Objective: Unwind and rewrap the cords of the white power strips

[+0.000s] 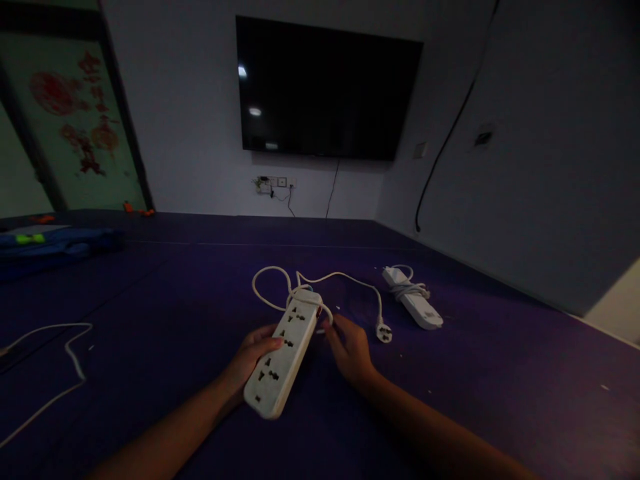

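A white power strip [286,357] is tilted above the purple floor, its sockets facing up. My left hand [253,353] is closed around its left side, thumb on the top face. To its right, my right hand [350,350] pinches the strip's white cord [326,312] between thumb and fingers. One turn of the cord lies across the strip's far end. From there the cord loops over the floor and ends in a plug [383,332], which lies right of my right hand with its pins showing.
A second power strip [420,308], wrapped in its own cord, lies at the right. Another white cable [75,360] runs along the floor at the left, near a blue cloth item [65,243]. A television [325,90] hangs on the far wall above several outlets [281,182].
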